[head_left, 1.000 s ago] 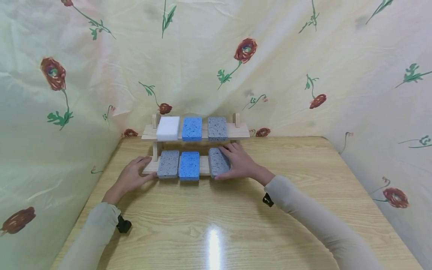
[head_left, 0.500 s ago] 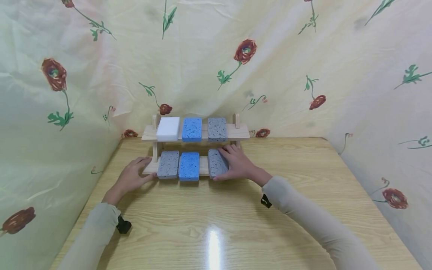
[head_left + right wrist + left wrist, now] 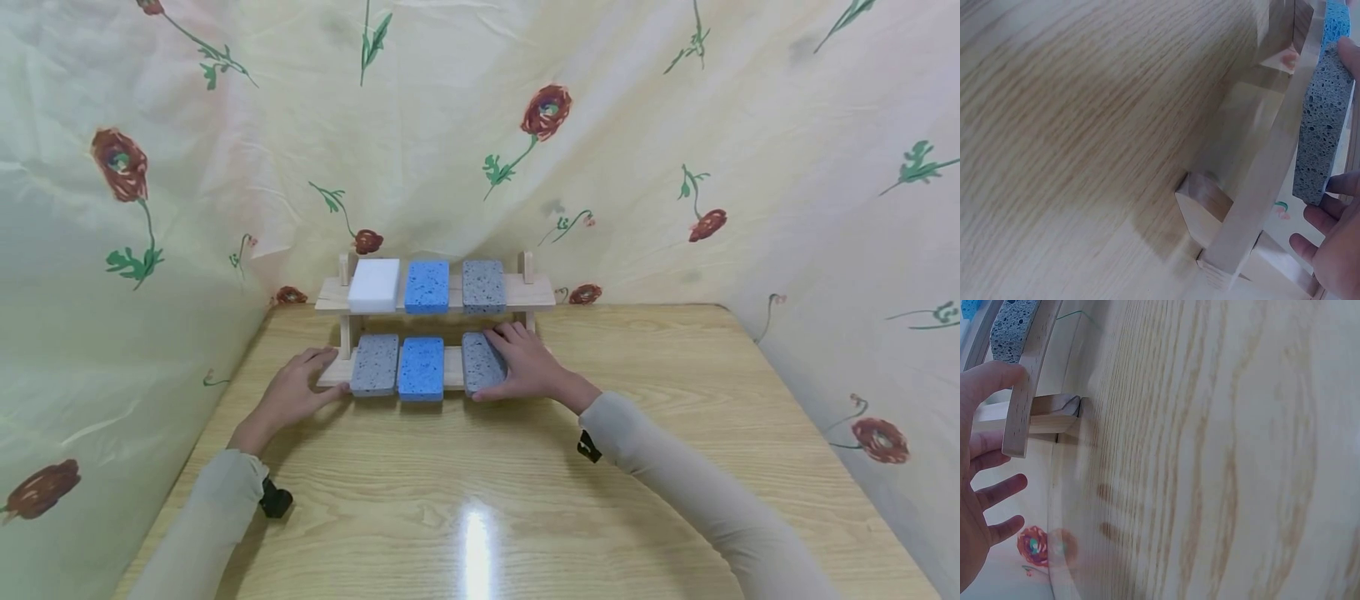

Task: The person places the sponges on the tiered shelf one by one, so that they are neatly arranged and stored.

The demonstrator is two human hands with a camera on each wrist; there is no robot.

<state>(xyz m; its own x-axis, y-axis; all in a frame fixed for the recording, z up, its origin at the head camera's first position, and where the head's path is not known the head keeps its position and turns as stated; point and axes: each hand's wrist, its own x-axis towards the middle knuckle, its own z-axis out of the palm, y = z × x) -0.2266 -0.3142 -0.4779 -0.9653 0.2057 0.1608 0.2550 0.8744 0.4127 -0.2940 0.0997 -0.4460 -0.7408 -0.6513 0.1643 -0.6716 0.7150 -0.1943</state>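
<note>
In the head view, my right hand [image 3: 534, 367] holds a speckled grey sponge [image 3: 480, 367] at the right part of the lower board of a two-tier wooden rack [image 3: 453, 368]. Its thumb is at the sponge's near end and its fingers at the far end, as the sponge [image 3: 1325, 119] also shows in the right wrist view. My left hand [image 3: 294, 392] grips the left end of that board. The left wrist view has the thumb on the board's front edge [image 3: 1022, 419], one finger behind it and others spread. Left of the held sponge lie a blue sponge [image 3: 422, 368] and another grey sponge [image 3: 375, 365].
On the upper board lie a white sponge [image 3: 374, 285], a blue sponge [image 3: 427, 287] and a grey sponge [image 3: 483, 287]. The rack stands at the back of a wood-grain table [image 3: 390, 500], before a flowered cloth [image 3: 450, 125].
My right hand and the grey sponge have shifted slightly left along the lower board. My left hand has stayed at the board's end.
</note>
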